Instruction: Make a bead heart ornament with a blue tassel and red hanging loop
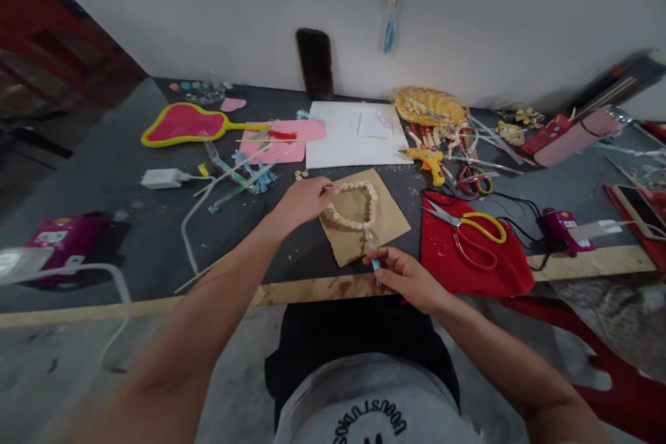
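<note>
A loop of cream beads (373,202) lies over a square of brown cardboard (391,215) in front of me. My left hand (306,199) pinches the left side of the loop between its fingertips. From the loop's lower end a blue tassel (375,265) hangs toward the table's front edge. My right hand (403,276) has its fingers closed around this tassel, with part of it hidden. Small loose beads (300,175) lie just beyond my left hand.
Right of the cardboard, scissors (463,220) rest on a red cloth pouch (481,274). A yellow glue gun (429,163) sits by a white board (338,132). Further off are a wicker basket (458,111), a phone (315,64) and a fan-shaped pink mirror (182,123).
</note>
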{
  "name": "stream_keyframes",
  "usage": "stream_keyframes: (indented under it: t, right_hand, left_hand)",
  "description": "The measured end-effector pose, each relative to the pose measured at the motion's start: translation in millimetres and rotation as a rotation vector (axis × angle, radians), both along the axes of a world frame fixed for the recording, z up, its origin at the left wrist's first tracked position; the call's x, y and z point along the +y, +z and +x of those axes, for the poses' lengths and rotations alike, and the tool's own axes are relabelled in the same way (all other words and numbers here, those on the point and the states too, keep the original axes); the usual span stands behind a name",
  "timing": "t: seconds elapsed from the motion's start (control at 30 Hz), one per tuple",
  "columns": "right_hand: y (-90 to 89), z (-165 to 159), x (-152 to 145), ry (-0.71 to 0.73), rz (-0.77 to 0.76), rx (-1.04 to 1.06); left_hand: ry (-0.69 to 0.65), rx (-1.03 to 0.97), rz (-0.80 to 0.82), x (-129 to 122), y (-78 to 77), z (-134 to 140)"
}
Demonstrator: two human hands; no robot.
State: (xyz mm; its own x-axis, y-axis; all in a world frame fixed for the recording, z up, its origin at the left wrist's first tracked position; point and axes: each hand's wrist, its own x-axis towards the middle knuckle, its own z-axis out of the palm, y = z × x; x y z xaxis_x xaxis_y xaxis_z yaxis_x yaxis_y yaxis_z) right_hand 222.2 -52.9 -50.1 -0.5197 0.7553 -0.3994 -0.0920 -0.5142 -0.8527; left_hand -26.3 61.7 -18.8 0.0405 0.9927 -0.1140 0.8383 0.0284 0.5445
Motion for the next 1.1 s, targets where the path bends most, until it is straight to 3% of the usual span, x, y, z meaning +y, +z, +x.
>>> stream_keyframes:
  t: [0.23,0.37,0.5,0.6,0.9,1.1]
  right_hand:
    - [6.1,10.8,1.5,0.213,0.132,-0.106]
    - [5.6,18.1,-0.7,0.287,0.180,-0.210]
    - [6.3,21.3,-1.7,0.315,0.167,-0.225]
    - [9.1,21.4,-1.4,0.329,0.139,-0.240]
    - [6.0,20.2,-3.8,0.411,0.138,-0.273]
    - [17.3,35.5,1.4,0.549,0.133,-0.285]
  left_hand:
    - [-0.080,0.228,0.098,-19.4,-2.7,-6.6]
    - [-0.109,0.214,0.218,-56.9,-14.6,-4.0]
    - [-0.070,0.229,0.203,-98.5,-29.4,7.7]
    - [-0.088,0.240,0.237,-115.1,-38.1,12.4]
    - [-0.124,0.257,0.247,-116.5,-37.0,3.5]
    - [-0.138,0.225,0.287,-115.7,-39.6,-4.1]
